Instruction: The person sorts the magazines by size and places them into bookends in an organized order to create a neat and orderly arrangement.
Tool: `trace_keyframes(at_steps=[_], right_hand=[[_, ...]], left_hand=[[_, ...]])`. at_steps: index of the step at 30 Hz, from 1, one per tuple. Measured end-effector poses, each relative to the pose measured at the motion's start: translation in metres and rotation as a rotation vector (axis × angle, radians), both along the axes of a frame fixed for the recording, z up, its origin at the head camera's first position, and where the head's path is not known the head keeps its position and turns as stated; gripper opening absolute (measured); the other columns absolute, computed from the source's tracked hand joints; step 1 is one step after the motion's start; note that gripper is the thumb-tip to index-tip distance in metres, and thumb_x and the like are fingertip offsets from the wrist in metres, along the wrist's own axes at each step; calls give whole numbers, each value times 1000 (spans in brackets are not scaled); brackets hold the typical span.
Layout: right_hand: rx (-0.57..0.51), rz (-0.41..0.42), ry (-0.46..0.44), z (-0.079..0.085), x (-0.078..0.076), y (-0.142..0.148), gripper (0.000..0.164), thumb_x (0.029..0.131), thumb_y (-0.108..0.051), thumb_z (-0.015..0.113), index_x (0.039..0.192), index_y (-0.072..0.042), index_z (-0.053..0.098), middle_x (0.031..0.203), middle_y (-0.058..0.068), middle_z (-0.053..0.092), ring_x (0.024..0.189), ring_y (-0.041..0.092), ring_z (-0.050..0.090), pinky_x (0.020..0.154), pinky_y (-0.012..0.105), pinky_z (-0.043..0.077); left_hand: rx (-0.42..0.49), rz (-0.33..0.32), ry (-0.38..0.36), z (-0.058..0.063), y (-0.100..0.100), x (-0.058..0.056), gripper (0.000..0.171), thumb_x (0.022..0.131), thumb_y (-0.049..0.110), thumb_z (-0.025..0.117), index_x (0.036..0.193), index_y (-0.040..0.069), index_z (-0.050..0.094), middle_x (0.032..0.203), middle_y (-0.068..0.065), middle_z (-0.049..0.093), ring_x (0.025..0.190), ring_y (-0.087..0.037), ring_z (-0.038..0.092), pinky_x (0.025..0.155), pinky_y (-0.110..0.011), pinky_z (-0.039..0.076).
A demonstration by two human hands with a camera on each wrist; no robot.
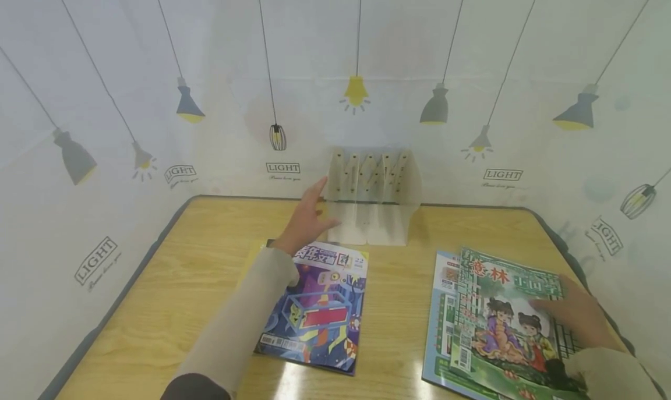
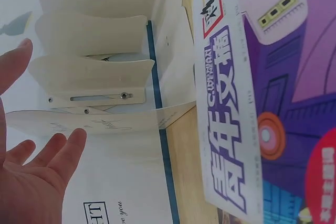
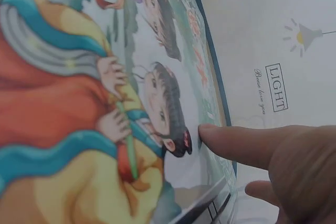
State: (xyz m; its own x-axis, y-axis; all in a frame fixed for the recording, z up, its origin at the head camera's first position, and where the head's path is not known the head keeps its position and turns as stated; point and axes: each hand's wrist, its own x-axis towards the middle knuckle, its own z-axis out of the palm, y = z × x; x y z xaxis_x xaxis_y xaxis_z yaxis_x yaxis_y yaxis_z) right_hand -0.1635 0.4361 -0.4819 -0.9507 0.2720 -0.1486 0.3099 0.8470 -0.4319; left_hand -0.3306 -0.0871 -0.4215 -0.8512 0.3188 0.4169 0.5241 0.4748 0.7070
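Observation:
My left hand (image 1: 306,219), fingers spread and holding nothing, is at the left side of a cream desktop file rack (image 1: 367,222) with upright dividers. In the left wrist view its fingertips overlap the rack's side panel (image 2: 100,120). A purple magazine (image 1: 320,312) lies on the table below that forearm. My right hand (image 1: 582,310) grips the right edge of a green magazine (image 1: 508,330) with two cartoon children on the cover. Its thumb (image 3: 236,142) lies over the cover; the other fingers are mostly hidden past the edge. Under the green magazine lies a blue-edged magazine (image 1: 432,336).
The wood-grain table (image 1: 173,278) has a dark edge along its sides and back. White sheeting (image 1: 314,39) printed with hanging lamps encloses it on the left, back and right. The rack stands at the back middle, close to the sheeting.

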Motion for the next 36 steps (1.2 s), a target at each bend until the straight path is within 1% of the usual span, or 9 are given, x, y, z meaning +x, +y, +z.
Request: trace_keyframes(at_steps=[4,6,11,14,19,21,26,30,36], right_hand=[[-135,-24,-96,6,0,3,117,61,-65,60,134,6,1,124,37,21,98,48,35,71,58,36],[-208,-44,-126,7,1,4,117,61,-61,63,135,1,-3,125,37,19,96,44,39,68,52,40],[-304,-84,-142,9,8,8,114,62,-54,67,137,-8,-5,125,37,16,89,38,44,59,39,44],[-264,-55,-125,10,10,13,112,63,-55,66,137,-7,-3,122,38,20,85,37,47,57,38,44],[-155,32,-78,16,14,17,106,66,-57,62,137,-4,3,123,40,21,92,46,42,68,52,39],[-151,47,-54,19,15,18,104,67,-55,61,137,-5,4,124,41,18,95,49,38,73,57,35],[-182,55,13,22,17,17,99,69,-54,60,138,-12,3,125,41,19,94,46,42,73,56,35],[-200,47,58,26,18,15,96,71,-55,59,138,-15,3,130,37,13,98,48,38,73,58,34],[-197,-7,120,39,22,3,91,71,-54,59,138,-20,7,126,37,25,92,41,47,67,47,40]], left_hand=[[10,-12,-16,3,-1,-4,98,66,17,74,135,41,8,138,11,19,113,-16,37,85,-35,42],[10,-12,-23,5,-2,-5,97,66,18,74,134,42,9,138,11,19,113,-17,38,85,-35,43],[4,-20,-30,9,-1,-8,95,67,18,73,134,43,10,138,12,19,112,-17,38,84,-36,43],[3,-29,-32,8,0,-12,94,67,18,73,133,44,11,138,12,19,112,-17,37,83,-35,44],[-40,-20,-19,12,-1,-17,91,68,18,72,133,44,14,138,9,22,113,-20,39,80,-32,46],[-58,-16,-17,15,-1,-17,89,70,17,71,133,43,15,138,8,24,112,-22,40,80,-31,45],[-48,-10,-33,21,-4,-19,85,70,13,70,132,42,20,137,9,27,110,-24,44,80,-31,45],[-35,-1,-66,24,-5,-20,80,70,15,70,130,44,25,135,14,28,108,-19,46,81,-31,45],[-48,9,-76,24,-7,-25,75,74,15,67,126,49,27,133,17,31,104,-16,48,70,-27,49]])
